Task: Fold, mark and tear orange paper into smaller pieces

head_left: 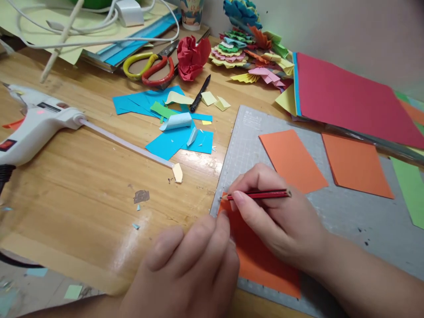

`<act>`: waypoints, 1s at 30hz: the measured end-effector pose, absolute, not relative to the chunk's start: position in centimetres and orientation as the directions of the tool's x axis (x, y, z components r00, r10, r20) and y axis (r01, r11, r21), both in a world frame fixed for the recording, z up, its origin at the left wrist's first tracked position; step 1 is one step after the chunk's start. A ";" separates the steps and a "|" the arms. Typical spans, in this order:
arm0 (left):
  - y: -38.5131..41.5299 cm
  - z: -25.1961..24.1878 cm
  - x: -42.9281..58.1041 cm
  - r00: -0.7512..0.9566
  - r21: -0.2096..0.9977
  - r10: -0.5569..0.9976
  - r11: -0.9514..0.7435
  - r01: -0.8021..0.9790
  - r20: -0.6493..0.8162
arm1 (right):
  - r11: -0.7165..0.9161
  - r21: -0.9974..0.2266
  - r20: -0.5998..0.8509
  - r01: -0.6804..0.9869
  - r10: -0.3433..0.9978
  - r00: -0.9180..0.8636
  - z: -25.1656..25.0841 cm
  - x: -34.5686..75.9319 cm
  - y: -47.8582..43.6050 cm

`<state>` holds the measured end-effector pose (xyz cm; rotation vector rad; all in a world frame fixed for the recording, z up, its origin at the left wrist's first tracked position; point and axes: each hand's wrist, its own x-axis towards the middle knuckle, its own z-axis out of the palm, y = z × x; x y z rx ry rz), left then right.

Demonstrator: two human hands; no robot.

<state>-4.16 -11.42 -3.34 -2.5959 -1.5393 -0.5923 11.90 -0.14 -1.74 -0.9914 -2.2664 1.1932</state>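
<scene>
My right hand (pixel 278 216) is closed on a red pencil (pixel 261 194) whose tip rests on the near left corner of an orange paper sheet (pixel 258 260) on a grey cutting mat (pixel 347 212). My left hand (pixel 188 269) has its fingers curled, and their tips press the left edge of that orange sheet down beside the pencil tip. The two hands cover much of the sheet.
Two more orange pieces (pixel 291 159) (pixel 356 165) and a green one (pixel 410 187) lie on the mat. A red sheet (pixel 347 99) tops a paper stack at right. A white glue gun (pixel 36 123), blue scraps (pixel 172 132), scissors (pixel 149 68) and folded paper flowers (pixel 245 53) sit on the wooden table.
</scene>
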 end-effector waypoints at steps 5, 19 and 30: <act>-11.0 -4.0 -3.6 0.361 0.113 0.811 -0.457 0.882 0.460 | 0.415 -0.823 0.047 0.388 0.731 -0.680 -2.2 12.0 -0.5; -10.8 -3.3 -4.1 0.404 0.112 0.830 -0.476 0.872 0.385 | 0.426 -0.823 0.029 0.375 0.692 -0.721 -2.6 11.9 -0.5; -10.6 -3.4 -4.0 0.408 0.105 0.820 -0.483 0.869 0.402 | 0.422 -0.826 0.041 0.373 0.706 -0.708 -2.6 11.8 -0.6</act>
